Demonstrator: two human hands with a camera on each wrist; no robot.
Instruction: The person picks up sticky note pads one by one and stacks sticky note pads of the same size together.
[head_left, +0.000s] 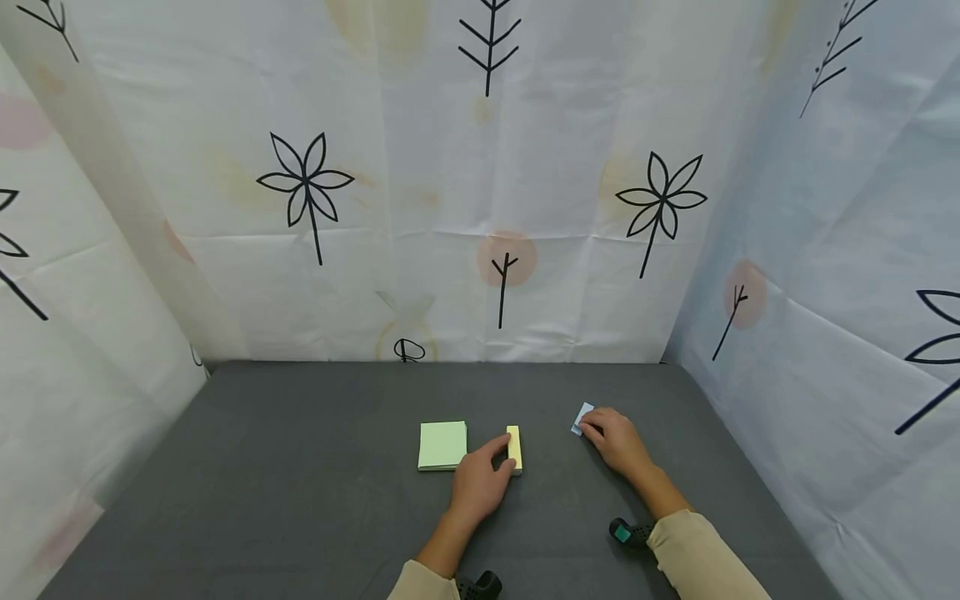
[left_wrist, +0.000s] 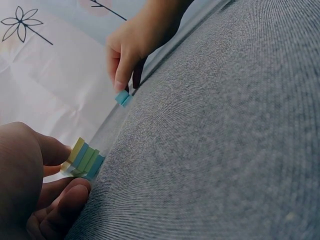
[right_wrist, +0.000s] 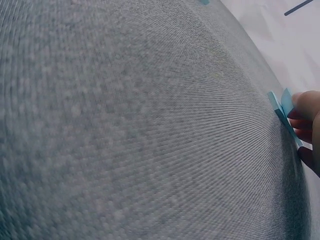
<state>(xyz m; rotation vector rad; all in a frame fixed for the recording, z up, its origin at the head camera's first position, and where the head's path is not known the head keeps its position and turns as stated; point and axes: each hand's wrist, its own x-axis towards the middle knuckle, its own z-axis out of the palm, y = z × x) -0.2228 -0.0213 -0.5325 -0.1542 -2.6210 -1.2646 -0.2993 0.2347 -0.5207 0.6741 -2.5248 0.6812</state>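
Observation:
My left hand [head_left: 478,485] holds a small stack of narrow sticky note pads [head_left: 514,448] between thumb and fingers at its near left side. In the left wrist view, the stack [left_wrist: 84,159] is yellow on top, with blue and green layers below, slightly staggered. Further right, my right hand [head_left: 619,443] pinches a narrow light blue sticky note pad [head_left: 580,415] that slants on the table. The right wrist view shows two blue pieces [right_wrist: 286,104] spread apart at the fingertips; whether they are joined cannot be seen.
A square light green sticky note pad [head_left: 442,445] lies left of the left hand. The table [head_left: 285,475] has a dark grey cloth cover. White printed curtains [head_left: 405,183] stand along its back and sides. Dark devices [head_left: 630,533] sit at both wrists.

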